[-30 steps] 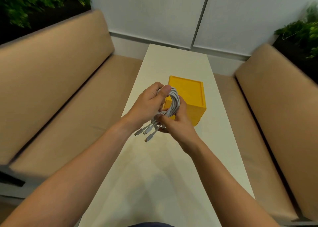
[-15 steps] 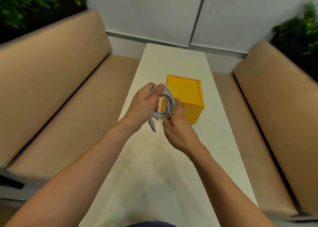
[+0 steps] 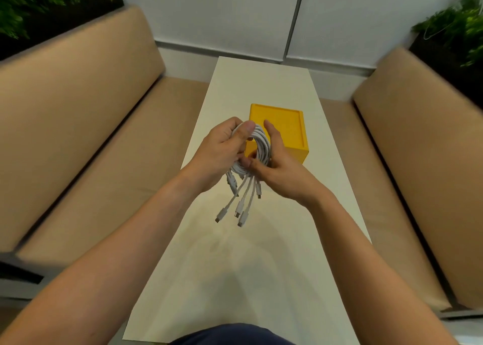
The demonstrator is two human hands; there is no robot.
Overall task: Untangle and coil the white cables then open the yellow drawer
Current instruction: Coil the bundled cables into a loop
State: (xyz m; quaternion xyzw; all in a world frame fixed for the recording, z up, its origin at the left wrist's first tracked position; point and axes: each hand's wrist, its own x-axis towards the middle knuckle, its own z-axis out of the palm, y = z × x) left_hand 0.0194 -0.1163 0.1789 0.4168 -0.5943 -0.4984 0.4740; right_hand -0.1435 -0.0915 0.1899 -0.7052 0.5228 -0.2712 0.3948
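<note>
Coiled white cables (image 3: 262,146), centre frame: light, limp, likely springy; left hand (image 3: 222,153) fingers (image 3: 231,125) clamp top, right hand (image 3: 283,169) pinches base, surest hold.

Tan benches (image 3: 78,125) flanking white table (image 3: 261,253), pale wall (image 3: 222,12)

Both forearms extended, converging. Left hand (image 3: 224,151) grips cables (image 3: 263,146), thumb on top; right hand (image 3: 283,170) pinches them, fingers straight.

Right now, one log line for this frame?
left hand: grips coiled white cables | right hand: pinches same | connector ends: dangling | yellow drawer: on table, behind hands
</note>
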